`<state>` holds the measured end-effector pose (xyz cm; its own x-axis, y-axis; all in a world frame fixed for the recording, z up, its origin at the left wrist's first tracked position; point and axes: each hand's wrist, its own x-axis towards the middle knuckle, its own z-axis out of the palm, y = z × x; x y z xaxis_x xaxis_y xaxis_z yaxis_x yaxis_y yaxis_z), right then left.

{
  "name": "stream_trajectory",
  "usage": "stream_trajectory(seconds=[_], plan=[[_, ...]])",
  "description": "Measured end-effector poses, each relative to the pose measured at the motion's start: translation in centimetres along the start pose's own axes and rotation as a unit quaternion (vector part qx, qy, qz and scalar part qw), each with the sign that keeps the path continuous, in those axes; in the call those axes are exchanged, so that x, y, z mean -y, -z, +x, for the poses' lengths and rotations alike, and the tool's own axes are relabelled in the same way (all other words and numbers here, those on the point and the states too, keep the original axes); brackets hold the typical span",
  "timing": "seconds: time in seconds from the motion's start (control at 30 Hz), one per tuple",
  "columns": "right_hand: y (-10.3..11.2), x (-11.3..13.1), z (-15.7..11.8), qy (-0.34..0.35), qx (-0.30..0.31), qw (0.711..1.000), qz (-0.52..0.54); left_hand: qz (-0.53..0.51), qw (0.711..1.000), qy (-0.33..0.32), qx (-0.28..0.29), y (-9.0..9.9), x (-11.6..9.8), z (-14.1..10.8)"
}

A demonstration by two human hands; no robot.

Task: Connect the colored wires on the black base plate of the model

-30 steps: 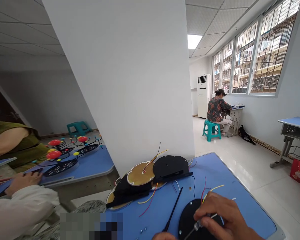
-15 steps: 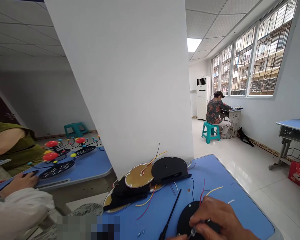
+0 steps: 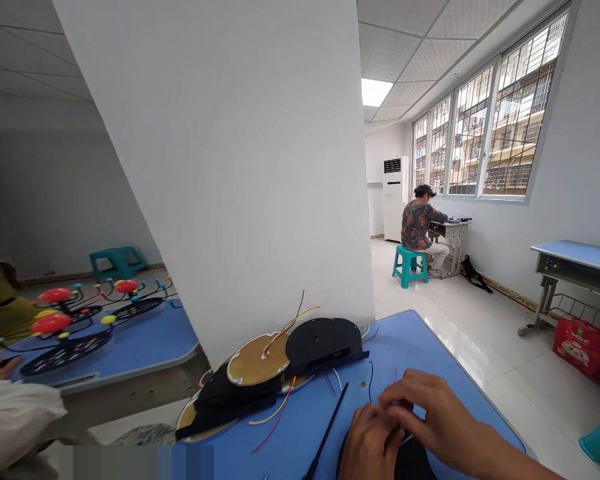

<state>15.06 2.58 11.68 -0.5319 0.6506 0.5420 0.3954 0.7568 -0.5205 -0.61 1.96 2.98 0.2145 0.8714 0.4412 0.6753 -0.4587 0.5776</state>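
My left hand [image 3: 370, 443] and my right hand [image 3: 427, 403] meet over a black round part [image 3: 414, 461] at the near edge of the desk. Both have their fingers bent and pinched close together, fingertips touching or nearly so. Whatever lies between them is hidden by the fingers. Left of my hands, a thin black rod like a screwdriver [image 3: 327, 427] lies slantwise on the blue desktop. Farther back, a black plate [image 3: 325, 343] and a tan disc [image 3: 257, 360] with coloured wires [image 3: 293, 325] lie in a stack.
A white pillar [image 3: 230, 167] rises right behind the blue desk [image 3: 410, 347]. On the left, another desk [image 3: 145, 343] bears models with red balls [image 3: 53, 325], near a person's white sleeve [image 3: 15, 407]. A person [image 3: 419, 220] sits by the windows. A red bag [image 3: 587, 347] stands at right.
The view has swung a little right. My left hand, barely visible before, has come up against my right hand. The small clear piece seen at my right fingertips is now hidden.
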Motion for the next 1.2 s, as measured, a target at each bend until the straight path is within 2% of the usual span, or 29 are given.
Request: stream_trajectory(seconds=[0.13,0.3,0.6,0.8,0.97,1.2], plan=[[-0.1,-2.2,0.0,-0.071,0.007,0.997,0.003,0.053,0.992,0.007,0.116,0.7,-1.7,2.9],[-0.6,-3.8,-0.2,-0.100,-0.007,0.995,-0.002,0.082,0.982,0.045,0.166,1.0,-2.2,3.8],[-0.9,-3.9,-0.1,-0.093,-0.007,0.996,-0.014,0.014,0.988,0.047,0.146,0.0,0.4,2.9],[-1.1,-3.7,-0.3,-0.050,0.008,0.998,-0.045,-0.025,0.995,0.051,0.083,-1.0,1.5,2.4],[-1.3,-4.2,-0.5,0.005,-0.008,0.996,-0.091,-0.050,0.991,0.064,0.107,-0.7,0.9,2.4],[-1.6,-5.8,-1.0,0.107,-0.075,0.982,-0.139,-0.071,0.984,0.123,0.110,-0.5,-0.8,2.5]])
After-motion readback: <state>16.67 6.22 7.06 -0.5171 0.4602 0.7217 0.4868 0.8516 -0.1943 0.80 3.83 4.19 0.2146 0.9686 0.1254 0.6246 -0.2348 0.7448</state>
